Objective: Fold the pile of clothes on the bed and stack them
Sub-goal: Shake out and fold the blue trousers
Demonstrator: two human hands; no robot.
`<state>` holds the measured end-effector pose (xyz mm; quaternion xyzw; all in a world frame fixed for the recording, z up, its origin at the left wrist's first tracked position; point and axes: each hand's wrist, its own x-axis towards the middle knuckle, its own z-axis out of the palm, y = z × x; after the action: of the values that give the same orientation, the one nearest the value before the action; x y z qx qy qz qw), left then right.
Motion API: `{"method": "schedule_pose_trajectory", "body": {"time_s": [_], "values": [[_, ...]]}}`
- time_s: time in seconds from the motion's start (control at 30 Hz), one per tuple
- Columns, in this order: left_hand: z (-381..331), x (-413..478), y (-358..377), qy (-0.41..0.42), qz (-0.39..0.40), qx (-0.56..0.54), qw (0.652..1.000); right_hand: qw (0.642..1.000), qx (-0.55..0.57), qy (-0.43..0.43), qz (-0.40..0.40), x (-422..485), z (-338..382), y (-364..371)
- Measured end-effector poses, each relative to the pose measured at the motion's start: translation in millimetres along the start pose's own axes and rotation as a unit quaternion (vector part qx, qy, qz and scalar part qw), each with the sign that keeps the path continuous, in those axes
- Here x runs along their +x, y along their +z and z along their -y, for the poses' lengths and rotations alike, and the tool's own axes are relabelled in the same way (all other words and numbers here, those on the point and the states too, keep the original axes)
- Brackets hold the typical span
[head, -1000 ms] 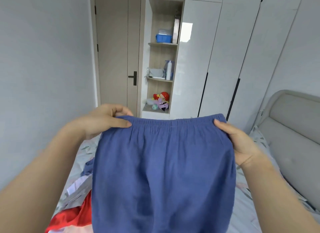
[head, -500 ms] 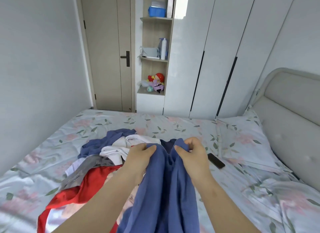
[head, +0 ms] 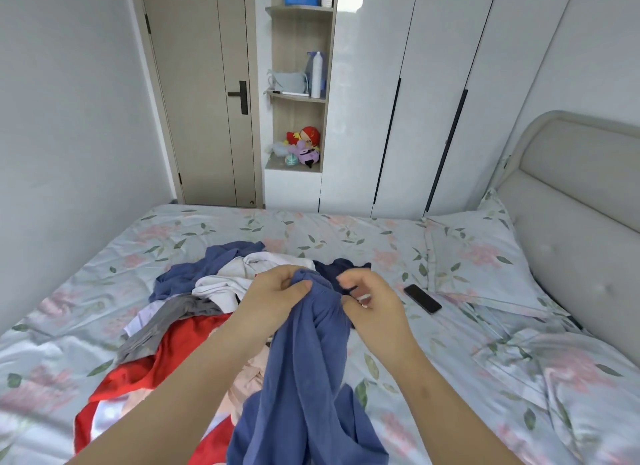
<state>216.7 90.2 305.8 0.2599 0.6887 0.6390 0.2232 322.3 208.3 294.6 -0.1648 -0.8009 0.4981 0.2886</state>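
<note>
Blue shorts (head: 304,378) hang bunched above the pile of clothes (head: 183,274) on the bed (head: 346,229).

The left grip (head: 277,293) is closed around the gathered waistband. The right grip (head: 369,300) sits just beside it with fingers curled, and whether it pinches any cloth cannot be told. The hanging shorts and both forearms cover the near side of the pile. A red garment (head: 145,371), a grey one (head: 169,321) and a white one (head: 235,274) spread to the left, and a navy piece (head: 346,266) shows behind the hands. A black phone (head: 422,298) lies on the floral sheet to the right, near the pillow (head: 474,253). White wardrobe doors (head: 415,118) and an open shelf with plush toys (head: 304,146) stand beyond the bed.
</note>
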Motion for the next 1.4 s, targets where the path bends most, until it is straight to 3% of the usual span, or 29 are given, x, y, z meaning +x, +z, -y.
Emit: {"method": "schedule_pose_trajectory", "body": {"time_s": [0.17, 0.33, 0.43, 0.53, 0.77, 0.83, 0.93, 1.03, 1.13, 1.23, 1.4], "values": [[-7, 1, -5, 0.030, 0.047, -0.026, 0.998, 0.993, -0.046, -0.011, 0.110, 3, 2, -6], [-9, -2, -11, 0.068, 0.101, 0.017, 0.992, 0.990, -0.028, -0.008, 0.137, 2, 2, -5], [-8, -2, -14, 0.098, 0.098, 0.082, 0.987, 0.990, 0.004, 0.021, 0.139, 1, 3, -6], [-4, -2, -16, 0.105, 0.087, 0.103, 0.985, 0.980, 0.029, 0.039, 0.191, 1, 4, -10], [1, -3, -22, 0.093, 0.079, 0.080, 0.989, 0.961, -0.071, 0.005, 0.267, 1, 1, -24], [4, -3, -21, 0.078, 0.067, 0.057, 0.993, 0.961, -0.089, -0.011, 0.263, -1, 2, -26], [5, -7, -17, 0.053, 0.077, 0.014, 0.995, 0.981, -0.052, -0.031, 0.186, -3, 3, -23], [8, -11, -14, 0.110, 0.147, 0.088, 0.979, 0.990, -0.033, -0.040, 0.135, -2, 2, -19], [7, -9, -17, 0.151, 0.138, 0.128, 0.970, 0.988, -0.051, -0.031, 0.144, -2, 1, -22], [3, -5, -26, 0.146, 0.119, 0.117, 0.975, 0.968, -0.112, -0.039, 0.220, -4, 1, -27], [1, -3, -32, 0.136, 0.138, 0.152, 0.969, 0.892, -0.312, -0.113, 0.307, -1, -1, -30]]}}
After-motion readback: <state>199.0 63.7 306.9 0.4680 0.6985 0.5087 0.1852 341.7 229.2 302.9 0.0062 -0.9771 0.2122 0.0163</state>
